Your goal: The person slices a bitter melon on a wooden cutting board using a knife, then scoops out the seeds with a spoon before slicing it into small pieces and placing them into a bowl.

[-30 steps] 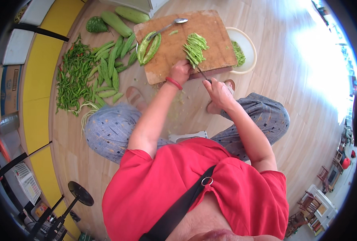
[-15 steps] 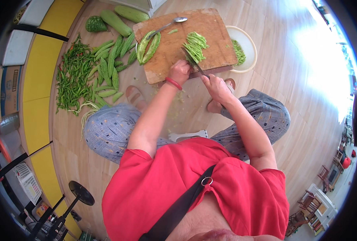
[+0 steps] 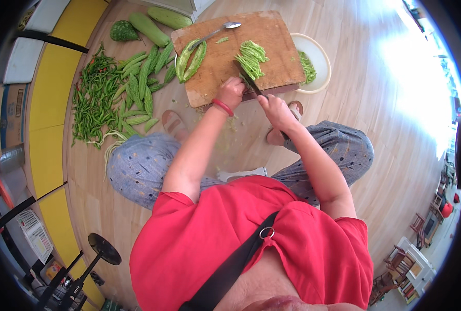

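Note:
My right hand (image 3: pixel 276 110) grips the handle of a dark-bladed knife (image 3: pixel 255 87) at the near edge of a wooden cutting board (image 3: pixel 272 31). The blade slants away to the left, against a pile of pale green bitter melon slices (image 3: pixel 251 58). Just left of the blade, my left hand (image 3: pixel 231 90), with a red band at the wrist, is closed with curled fingers on the board's near edge; what they hold is hidden. Scooped-out bitter melon halves (image 3: pixel 197 58) lie on the board's left side, a metal spoon (image 3: pixel 232 25) partly across them.
Right of the board, partly under it, a pale bowl (image 3: pixel 322 57) holds cut green strips. On the floor to the left lie green chilies (image 3: pixel 93 98), whole bitter melons (image 3: pixel 146 78) and several gourds (image 3: pixel 148 30). Yellow cabinets (image 3: pixel 46 98) line the left side.
The knife handle and my right hand have shifted slightly left and away from me, and the blade has turned a little. My left hand has barely moved.

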The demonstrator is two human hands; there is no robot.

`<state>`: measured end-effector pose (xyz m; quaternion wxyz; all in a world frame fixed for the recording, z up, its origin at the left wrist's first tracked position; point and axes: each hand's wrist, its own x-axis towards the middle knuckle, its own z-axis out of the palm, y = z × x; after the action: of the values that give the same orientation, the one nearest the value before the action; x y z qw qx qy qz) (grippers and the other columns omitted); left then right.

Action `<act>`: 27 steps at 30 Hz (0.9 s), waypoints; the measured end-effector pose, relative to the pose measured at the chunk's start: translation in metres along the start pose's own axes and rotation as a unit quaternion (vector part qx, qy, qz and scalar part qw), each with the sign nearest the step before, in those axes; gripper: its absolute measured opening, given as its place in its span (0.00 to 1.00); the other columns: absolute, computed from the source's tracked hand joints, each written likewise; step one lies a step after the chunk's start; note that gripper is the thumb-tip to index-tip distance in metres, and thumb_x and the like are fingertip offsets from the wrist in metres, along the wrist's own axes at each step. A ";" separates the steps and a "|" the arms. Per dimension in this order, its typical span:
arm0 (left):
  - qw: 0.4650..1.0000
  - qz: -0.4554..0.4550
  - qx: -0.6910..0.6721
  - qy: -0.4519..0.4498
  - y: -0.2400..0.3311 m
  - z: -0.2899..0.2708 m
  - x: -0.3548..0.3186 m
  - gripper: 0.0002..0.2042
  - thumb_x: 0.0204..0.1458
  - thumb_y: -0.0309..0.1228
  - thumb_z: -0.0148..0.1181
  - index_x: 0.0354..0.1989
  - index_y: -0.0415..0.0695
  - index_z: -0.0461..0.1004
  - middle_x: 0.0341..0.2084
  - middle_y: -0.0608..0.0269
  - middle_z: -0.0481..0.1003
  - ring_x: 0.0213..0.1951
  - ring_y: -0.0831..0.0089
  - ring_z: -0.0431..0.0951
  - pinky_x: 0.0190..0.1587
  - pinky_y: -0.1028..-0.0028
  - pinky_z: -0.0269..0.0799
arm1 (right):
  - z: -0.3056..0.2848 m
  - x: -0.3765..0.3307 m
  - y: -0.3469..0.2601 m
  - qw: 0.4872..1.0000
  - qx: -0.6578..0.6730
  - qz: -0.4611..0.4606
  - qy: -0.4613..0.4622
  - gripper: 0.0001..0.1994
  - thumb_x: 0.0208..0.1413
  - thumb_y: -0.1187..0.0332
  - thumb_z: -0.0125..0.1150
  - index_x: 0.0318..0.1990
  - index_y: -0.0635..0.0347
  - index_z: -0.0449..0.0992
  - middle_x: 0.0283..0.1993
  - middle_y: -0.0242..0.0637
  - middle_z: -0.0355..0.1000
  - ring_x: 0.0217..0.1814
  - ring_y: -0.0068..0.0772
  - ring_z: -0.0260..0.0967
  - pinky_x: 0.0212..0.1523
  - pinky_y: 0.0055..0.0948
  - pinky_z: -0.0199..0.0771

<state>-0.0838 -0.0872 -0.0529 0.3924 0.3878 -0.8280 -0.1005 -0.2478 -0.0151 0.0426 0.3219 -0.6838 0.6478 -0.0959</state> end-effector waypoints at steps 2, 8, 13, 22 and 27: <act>1.000 -0.010 -0.004 -0.008 0.000 0.002 -0.001 0.01 0.36 0.24 0.57 0.19 0.43 0.73 0.23 0.61 0.72 0.29 0.63 0.73 0.31 0.67 0.71 | -0.004 -0.001 0.005 1.000 0.005 -0.015 0.003 0.17 0.58 0.59 0.44 0.34 0.68 0.67 0.26 0.57 0.68 0.30 0.58 0.68 0.33 0.49 0.68; 0.998 -0.041 0.007 -0.038 -0.004 0.003 -0.004 0.02 0.36 0.25 0.59 0.22 0.44 0.75 0.24 0.60 0.74 0.30 0.63 0.74 0.32 0.67 0.71 | -0.015 -0.022 -0.013 0.992 -0.117 -0.028 -0.038 0.13 0.57 0.64 0.45 0.39 0.67 0.68 0.25 0.50 0.65 0.29 0.53 0.69 0.28 0.44 0.69; 0.999 -0.021 -0.007 0.025 0.006 0.001 0.002 0.02 0.37 0.25 0.55 0.20 0.46 0.74 0.20 0.63 0.72 0.27 0.65 0.73 0.28 0.67 0.71 | -0.011 -0.030 -0.006 0.982 -0.159 -0.099 -0.011 0.12 0.57 0.65 0.45 0.40 0.67 0.68 0.24 0.51 0.65 0.28 0.54 0.68 0.28 0.44 0.69; 0.999 -0.030 0.019 -0.014 0.006 -0.001 0.002 0.02 0.36 0.25 0.58 0.17 0.44 0.72 0.21 0.61 0.71 0.28 0.64 0.72 0.30 0.68 0.70 | 0.013 0.003 0.019 0.999 -0.035 -0.024 0.012 0.21 0.57 0.55 0.43 0.36 0.70 0.69 0.32 0.62 0.69 0.38 0.58 0.68 0.35 0.48 0.68; 0.999 -0.029 -0.025 0.037 0.005 0.001 0.002 0.03 0.34 0.24 0.60 0.17 0.43 0.71 0.19 0.60 0.71 0.26 0.62 0.71 0.29 0.67 0.70 | -0.027 -0.019 -0.023 0.998 -0.043 0.011 -0.046 0.21 0.57 0.55 0.43 0.34 0.71 0.69 0.32 0.61 0.69 0.37 0.60 0.67 0.37 0.49 0.66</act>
<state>-0.0880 -0.0860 -0.0499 0.4295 0.4053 -0.7983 -0.1181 -0.2462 -0.0063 0.0821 0.3225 -0.6934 0.6436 -0.0322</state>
